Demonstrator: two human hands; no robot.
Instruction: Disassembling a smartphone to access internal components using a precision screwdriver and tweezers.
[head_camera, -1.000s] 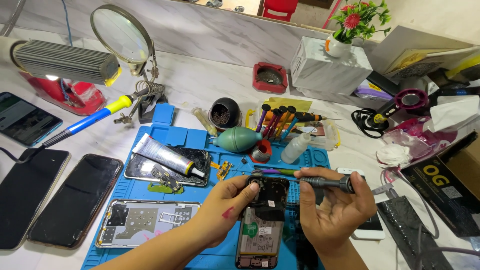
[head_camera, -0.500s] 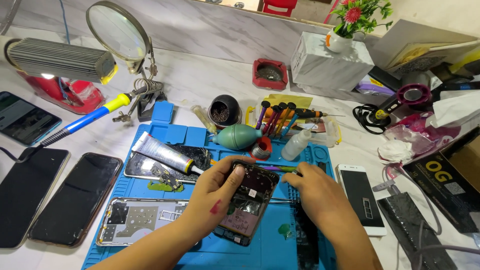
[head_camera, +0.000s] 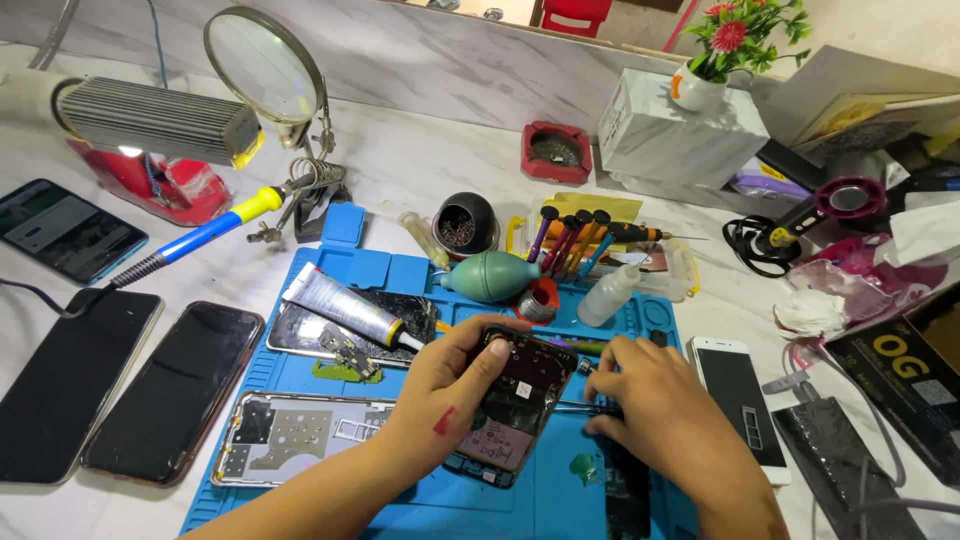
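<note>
On the blue mat (head_camera: 560, 500), near its front edge, the opened phone (head_camera: 512, 405) shows dark circuitry, tilted. The left hand (head_camera: 440, 395) clamps its side; the right hand (head_camera: 655, 415) probably pinches a thin tool (head_camera: 572, 407), mostly hidden.

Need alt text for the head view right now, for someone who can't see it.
Over a blue mat, the left hand holds an opened phone tilted while the right hand rests a thin tool beside it. Around them lie a glue tube, a green blower, a phone frame and dark phones, under a magnifier.
</note>
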